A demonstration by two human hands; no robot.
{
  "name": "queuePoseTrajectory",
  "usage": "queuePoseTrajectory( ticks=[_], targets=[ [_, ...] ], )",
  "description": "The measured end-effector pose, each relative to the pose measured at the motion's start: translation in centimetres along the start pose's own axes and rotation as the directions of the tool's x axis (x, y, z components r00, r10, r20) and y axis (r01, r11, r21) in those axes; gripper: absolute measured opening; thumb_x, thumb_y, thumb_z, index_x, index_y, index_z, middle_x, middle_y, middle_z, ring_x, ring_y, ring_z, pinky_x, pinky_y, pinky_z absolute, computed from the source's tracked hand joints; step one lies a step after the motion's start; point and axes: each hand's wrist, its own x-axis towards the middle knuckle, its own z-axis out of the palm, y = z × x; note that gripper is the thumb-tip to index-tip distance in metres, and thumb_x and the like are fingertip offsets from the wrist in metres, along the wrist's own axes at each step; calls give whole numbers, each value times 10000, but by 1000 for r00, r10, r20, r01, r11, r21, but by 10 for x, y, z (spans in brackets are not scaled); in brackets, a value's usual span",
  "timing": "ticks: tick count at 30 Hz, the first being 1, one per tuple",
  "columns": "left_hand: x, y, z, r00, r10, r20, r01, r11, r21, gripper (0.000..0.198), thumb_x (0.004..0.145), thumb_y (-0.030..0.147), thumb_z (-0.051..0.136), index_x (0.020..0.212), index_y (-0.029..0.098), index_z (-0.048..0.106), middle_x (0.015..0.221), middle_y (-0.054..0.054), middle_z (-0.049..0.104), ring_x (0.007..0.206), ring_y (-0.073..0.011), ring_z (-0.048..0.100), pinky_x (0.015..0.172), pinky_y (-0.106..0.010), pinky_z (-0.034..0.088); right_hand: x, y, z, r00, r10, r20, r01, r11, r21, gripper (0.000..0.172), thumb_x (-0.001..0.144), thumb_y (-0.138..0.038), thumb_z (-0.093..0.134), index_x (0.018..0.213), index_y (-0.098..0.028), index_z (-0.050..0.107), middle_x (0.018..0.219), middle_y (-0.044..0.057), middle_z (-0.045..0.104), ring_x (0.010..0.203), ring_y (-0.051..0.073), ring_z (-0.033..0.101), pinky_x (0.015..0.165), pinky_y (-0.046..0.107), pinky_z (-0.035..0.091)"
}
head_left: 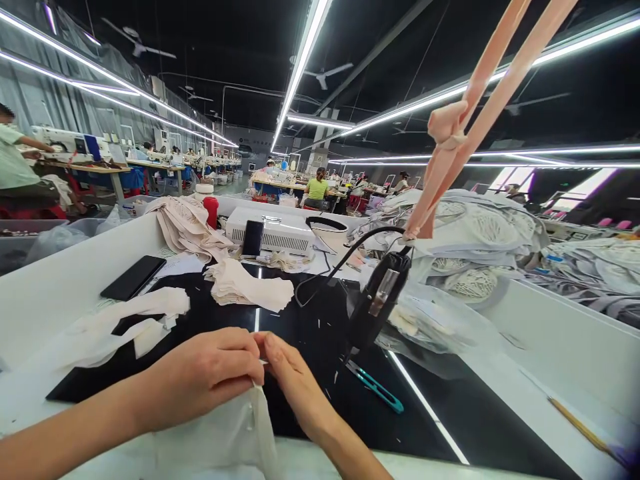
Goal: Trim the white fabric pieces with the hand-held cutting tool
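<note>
My left hand point(220, 370) pinches the upper edge of a white fabric piece point(215, 440), which hangs down toward the table's front edge. My right hand point(300, 387) meets it fingertip to fingertip, closed at the same edge; the exact pinch is partly hidden. Beyond my hands lies a stack of cream fabric pieces point(247, 285) on the black board point(300, 340). Right of my hands, teal thread snips point(375, 387) rest on the board. A black corded handheld tool point(380, 293) hangs from a knotted pink strap point(445, 157) above them.
White fabric strips point(125, 320) and a black phone point(133, 277) lie at left. Behind are a white vented box point(273, 230), another phone point(253, 238) and a red bottle point(211, 210). Large fabric piles point(465, 233) stand at right, near a plastic bag point(430, 320). Co-workers sit farther off.
</note>
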Motion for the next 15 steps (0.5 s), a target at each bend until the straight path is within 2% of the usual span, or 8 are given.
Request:
queuePoseTrajectory(
  ticks=[2,3,6,8,10,12,14,15],
  targets=[
    [-1,2,-6,997,6,-74,-11,998,-60,198,1039,115,537,980,230,688,970,-1,675,903,-112,657,827,-170,514,3,4,10,976,101,194,-136,974,181,688,927,-814,426,845,-196,719,713,31,663,773,197,664,743,329,531],
    [-3,1,-9,993,-11,-117,2,997,-83,200,1027,110,549,970,238,692,971,2,676,903,-110,658,821,-168,517,5,5,13,961,127,244,-187,953,240,742,886,-872,403,793,-197,696,635,18,614,704,192,634,696,323,515],
    [-10,-11,-14,949,-190,-252,149,974,-172,149,970,140,629,865,235,677,962,8,673,913,-121,659,837,-193,525,11,7,17,967,180,182,-232,917,324,711,741,-913,591,731,-202,606,557,-42,504,552,119,475,581,254,409],
    [-17,-22,-12,852,-416,-318,313,892,-328,108,928,233,709,840,223,646,957,4,668,935,-142,661,864,-229,541,18,5,15,976,199,89,-218,918,331,646,671,-802,785,749,-198,569,609,-65,506,537,72,396,553,214,335],
    [-25,-34,-3,699,-667,-257,443,687,-577,209,905,387,758,916,220,632,984,-13,678,978,-174,674,885,-281,568,26,3,12,976,209,59,-217,927,306,607,663,-717,853,777,-197,562,663,-66,532,553,59,392,557,203,320],
    [-33,-43,11,580,-814,-29,492,378,-784,379,912,566,722,994,209,625,1049,-56,706,1024,-218,694,903,-350,589,34,0,11,976,214,52,-220,937,271,602,671,-719,843,790,-197,568,675,-60,549,569,67,419,575,211,348],
    [-40,-48,25,544,-819,184,482,125,-867,535,928,715,618,1044,193,640,1091,-102,728,1057,-259,706,919,-402,592,41,0,11,974,219,53,-226,946,231,609,662,-731,838,791,-197,574,675,-56,558,584,75,435,592,219,369],
    [-43,-48,31,541,-803,250,472,43,-881,604,927,768,570,1079,189,652,1101,-114,736,1076,-272,706,932,-415,588,44,0,11,973,223,55,-230,950,210,612,658,-735,837,787,-196,577,672,-56,557,590,77,439,594,222,372]
  ],
)
